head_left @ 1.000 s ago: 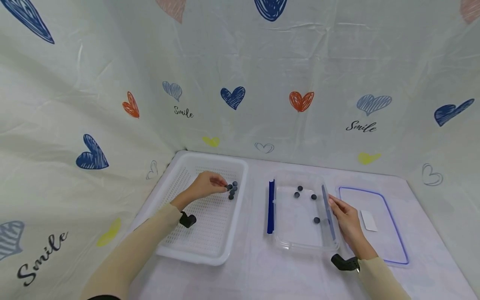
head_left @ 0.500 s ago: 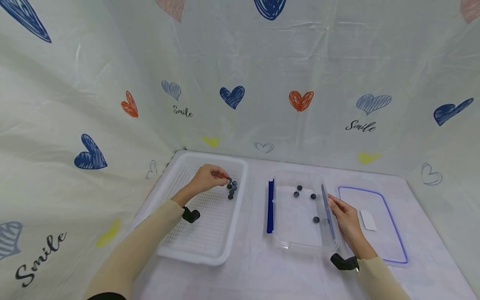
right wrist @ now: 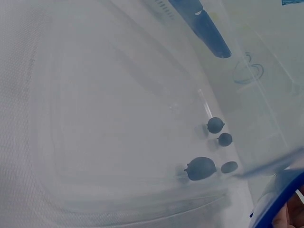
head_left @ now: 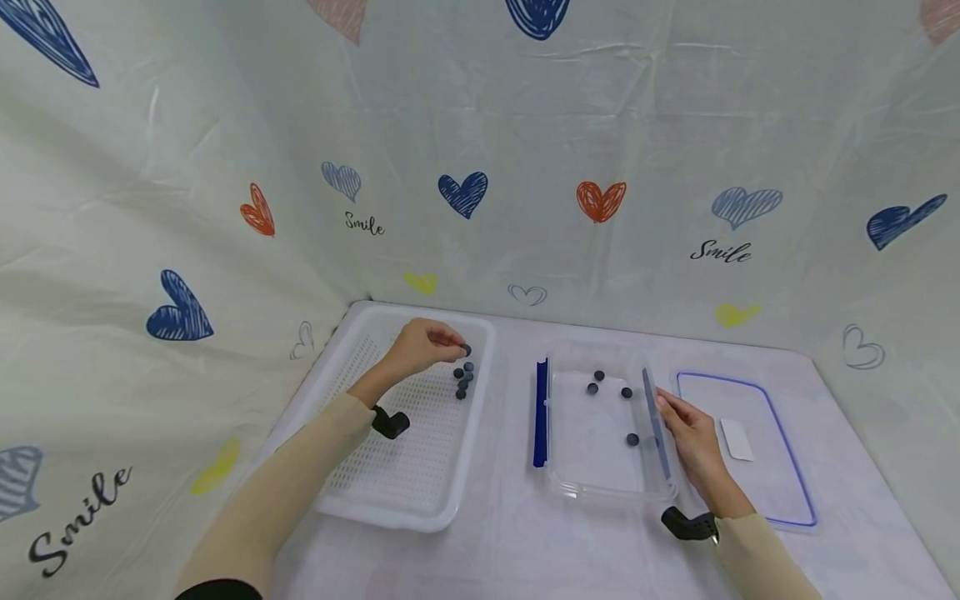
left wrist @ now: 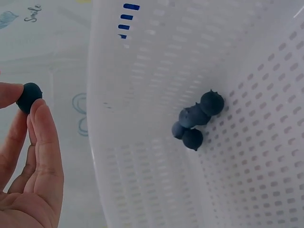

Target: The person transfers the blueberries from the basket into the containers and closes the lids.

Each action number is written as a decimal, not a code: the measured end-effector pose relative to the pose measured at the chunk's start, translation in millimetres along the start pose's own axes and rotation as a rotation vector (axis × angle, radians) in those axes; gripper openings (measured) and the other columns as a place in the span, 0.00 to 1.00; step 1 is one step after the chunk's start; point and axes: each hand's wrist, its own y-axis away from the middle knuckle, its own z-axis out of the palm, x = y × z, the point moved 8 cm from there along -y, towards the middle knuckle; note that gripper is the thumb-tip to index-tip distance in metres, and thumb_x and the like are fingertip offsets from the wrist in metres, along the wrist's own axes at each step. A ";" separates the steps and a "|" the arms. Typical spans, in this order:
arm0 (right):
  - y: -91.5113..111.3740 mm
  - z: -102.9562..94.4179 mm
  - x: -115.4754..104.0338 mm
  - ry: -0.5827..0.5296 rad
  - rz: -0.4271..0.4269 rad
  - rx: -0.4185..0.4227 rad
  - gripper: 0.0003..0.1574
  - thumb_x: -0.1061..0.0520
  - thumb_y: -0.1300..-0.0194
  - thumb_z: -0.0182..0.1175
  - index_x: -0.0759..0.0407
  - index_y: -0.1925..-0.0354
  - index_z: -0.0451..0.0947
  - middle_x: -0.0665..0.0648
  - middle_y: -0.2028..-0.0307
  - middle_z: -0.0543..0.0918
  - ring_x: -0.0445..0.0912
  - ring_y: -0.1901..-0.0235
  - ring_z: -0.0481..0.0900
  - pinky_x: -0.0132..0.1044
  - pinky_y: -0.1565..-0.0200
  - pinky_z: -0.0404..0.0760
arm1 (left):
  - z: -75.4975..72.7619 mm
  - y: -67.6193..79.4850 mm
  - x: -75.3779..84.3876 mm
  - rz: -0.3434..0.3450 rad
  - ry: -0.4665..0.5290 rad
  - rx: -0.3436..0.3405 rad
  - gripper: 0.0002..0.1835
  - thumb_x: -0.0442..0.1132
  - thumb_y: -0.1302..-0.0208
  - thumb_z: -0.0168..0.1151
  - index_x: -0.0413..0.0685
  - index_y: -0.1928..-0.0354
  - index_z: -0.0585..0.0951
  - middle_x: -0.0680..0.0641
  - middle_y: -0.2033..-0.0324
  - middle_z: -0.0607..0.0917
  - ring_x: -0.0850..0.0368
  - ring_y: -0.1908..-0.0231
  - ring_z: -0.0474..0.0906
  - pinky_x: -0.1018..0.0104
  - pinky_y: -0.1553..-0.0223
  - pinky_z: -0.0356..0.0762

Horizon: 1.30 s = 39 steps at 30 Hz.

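Note:
Pinched between thumb and fingertips of my left hand (head_left: 420,346) is one dark blueberry (left wrist: 29,97), held above the right side of the white perforated basket (head_left: 397,500). Several more blueberries (left wrist: 192,116) lie clustered in the basket, by its wall. My right hand (head_left: 697,442) grips the right side of a clear plastic box (head_left: 600,492) at its raised blue latch flap (head_left: 657,425). In the right wrist view only a few fingertips (right wrist: 281,217) show behind the blue edge. Several blueberries (right wrist: 200,168) sit apart from one another on the box floor.
A clear lid with a blue seal (head_left: 772,417) lies right of the box, bearing a white rectangular piece (head_left: 737,441). On the box's left side another blue latch flap (head_left: 541,412) stands out. A heart-printed sheet (head_left: 525,125) rises behind the table.
My left hand has lifted one blueberry from the cluster and moved it up and slightly to the right. The right hand and the box have stayed in place.

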 end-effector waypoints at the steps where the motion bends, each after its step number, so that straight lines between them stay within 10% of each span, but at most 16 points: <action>1: 0.0 0.0 0.0 0.001 0.000 -0.001 0.37 0.40 0.26 0.55 0.60 0.29 0.67 0.35 0.52 0.76 0.32 0.56 0.72 0.20 0.57 0.73 | 0.9 -0.4 2.0 0.001 0.002 -0.002 0.08 0.34 0.42 0.73 0.39 0.62 0.87 0.47 0.67 0.88 0.55 0.66 0.86 0.55 0.60 0.85; 20: 0.4 0.4 -1.7 -0.020 -0.018 -0.011 0.39 0.39 0.27 0.56 0.61 0.29 0.67 0.28 0.58 0.74 0.32 0.57 0.71 0.21 0.58 0.73 | 30.1 -14.1 32.8 0.000 0.096 -0.073 0.08 0.35 0.41 0.73 0.40 0.61 0.86 0.46 0.65 0.87 0.53 0.64 0.85 0.59 0.59 0.85; 39: -2.1 0.3 1.0 0.027 -0.023 -0.008 0.39 0.38 0.27 0.54 0.59 0.29 0.67 0.49 0.43 0.77 0.33 0.57 0.73 0.21 0.58 0.75 | 72.0 -35.4 64.0 0.041 0.105 -0.160 0.08 0.33 0.41 0.73 0.39 0.61 0.86 0.47 0.66 0.88 0.51 0.65 0.86 0.60 0.58 0.85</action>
